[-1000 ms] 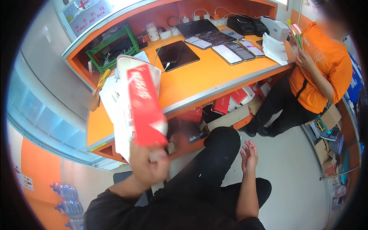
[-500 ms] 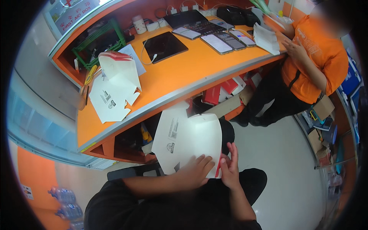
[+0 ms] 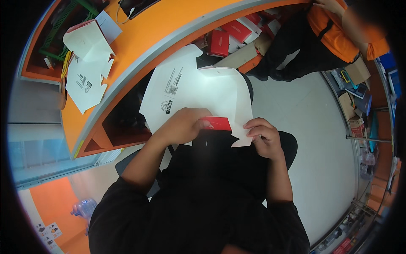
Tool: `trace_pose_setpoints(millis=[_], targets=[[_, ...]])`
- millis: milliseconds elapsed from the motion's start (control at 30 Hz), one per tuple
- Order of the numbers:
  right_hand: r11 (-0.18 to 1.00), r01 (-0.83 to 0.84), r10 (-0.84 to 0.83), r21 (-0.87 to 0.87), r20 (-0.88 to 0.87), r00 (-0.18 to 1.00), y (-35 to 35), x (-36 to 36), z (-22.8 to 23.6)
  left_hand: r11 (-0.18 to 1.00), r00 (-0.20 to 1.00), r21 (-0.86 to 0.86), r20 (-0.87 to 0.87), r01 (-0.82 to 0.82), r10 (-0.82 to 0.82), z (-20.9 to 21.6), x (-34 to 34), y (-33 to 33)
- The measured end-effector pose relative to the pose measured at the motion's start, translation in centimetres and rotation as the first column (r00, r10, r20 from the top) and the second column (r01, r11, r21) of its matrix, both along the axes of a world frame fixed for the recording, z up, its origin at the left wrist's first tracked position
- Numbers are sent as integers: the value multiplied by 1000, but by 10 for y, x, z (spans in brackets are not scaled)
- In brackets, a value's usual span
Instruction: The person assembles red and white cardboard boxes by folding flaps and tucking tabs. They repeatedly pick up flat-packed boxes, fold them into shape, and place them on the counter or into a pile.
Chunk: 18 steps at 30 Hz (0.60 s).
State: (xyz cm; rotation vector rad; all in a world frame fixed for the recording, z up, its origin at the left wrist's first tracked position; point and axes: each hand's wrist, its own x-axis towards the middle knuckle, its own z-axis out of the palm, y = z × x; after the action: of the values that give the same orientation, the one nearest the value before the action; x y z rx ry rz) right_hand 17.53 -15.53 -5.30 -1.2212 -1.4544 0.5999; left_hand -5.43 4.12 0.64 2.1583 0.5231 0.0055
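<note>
On my lap lies a partly folded cardboard box blank (image 3: 198,91), white inside with dark print on its left panel and a red outer face showing at a turned-up flap. My left hand (image 3: 186,125) is closed on the near edge, its thumb against the red flap. With fingers curled, my right hand (image 3: 266,135) pinches the notched right-hand corner. The far right part of the blank stands up as a curved wall. Another white-and-red box blank (image 3: 86,63), also partly folded, rests on the orange desk (image 3: 177,27) to the left.
Red-and-white boxes (image 3: 230,36) are stored under the desk. A person in an orange top (image 3: 330,31) stands at the far right, beside shelves with a cardboard carton (image 3: 357,72). A green basket (image 3: 63,31) sits in the desk's left cubby; a water bottle (image 3: 84,207) is at lower left.
My view has tilted down. My left hand has moved from the blank's white panel to its near edge, where a red flap now turns up; my right hand now pinches the corner.
</note>
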Motion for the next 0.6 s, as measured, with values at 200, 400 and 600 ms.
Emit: trace_pose_setpoints(millis=[200,400,600], targets=[[988,83,-114,127,260,959,11,-22,12,977,978,-71,-73,-202,197,4,5,-9],[909,359,-409,211,294,864,21,-50,15,976,987,-148,-14,-161,161,8,4,-17],[982,177,-190,72,469,862,16,-46,29,994,990,-54,92,-100,105,4,2,-28]])
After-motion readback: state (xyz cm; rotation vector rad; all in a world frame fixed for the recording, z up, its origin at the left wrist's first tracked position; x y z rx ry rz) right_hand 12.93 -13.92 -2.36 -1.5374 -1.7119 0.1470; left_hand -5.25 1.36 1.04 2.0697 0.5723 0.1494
